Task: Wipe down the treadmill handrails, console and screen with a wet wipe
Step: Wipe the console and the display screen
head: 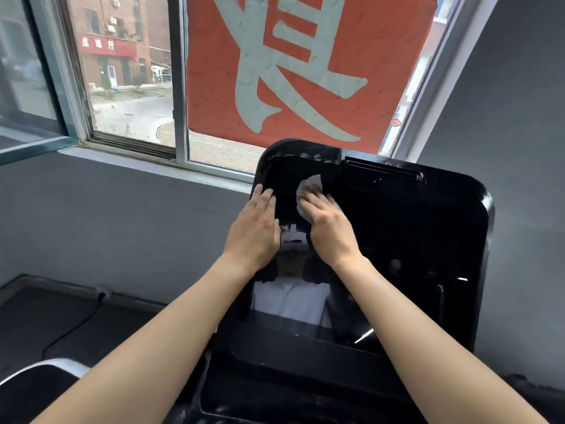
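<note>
The treadmill's glossy black screen (412, 240) fills the middle and right of the head view, with the console (275, 387) below it. My right hand (328, 228) presses a crumpled white wet wipe (308, 191) flat against the upper left part of the screen; the wipe pokes out past my fingertips. My left hand (255, 231) lies flat with fingers together on the screen's left edge, holding nothing. A handrail end (39, 374), silver and black, shows at the lower left.
A window (128, 87) with a red banner (305, 65) stands right behind the screen. Grey walls are on both sides. A black cable (76, 325) runs from a wall socket across the dark floor at the left.
</note>
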